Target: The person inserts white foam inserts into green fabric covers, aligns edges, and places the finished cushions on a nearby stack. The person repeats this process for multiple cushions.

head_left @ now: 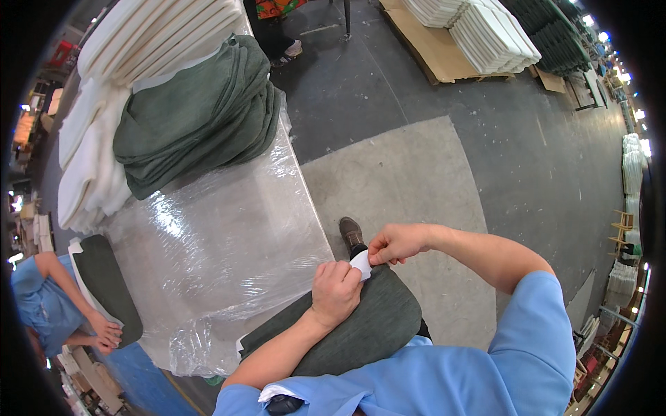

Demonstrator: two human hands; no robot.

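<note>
A dark green fabric cushion cover [378, 326] lies across my lap, against the near edge of the table. At its far end a white flap [361, 263] sticks out between my hands. My left hand [335, 292] is closed on the flap's near left side, knuckles up, its forearm across the cover. With thumb and fingertips together, my right hand [399, 244] pinches the flap's right edge where it meets the green fabric. Whether the cover has filling inside cannot be told.
A plastic-wrapped table [229, 243] carries a pile of dark green covers [201, 111] and white padding [152, 35]. At left a co-worker [48, 298] handles another green piece [107, 284]. White stacks [492, 38] stand on cardboard [430, 48] at the far right.
</note>
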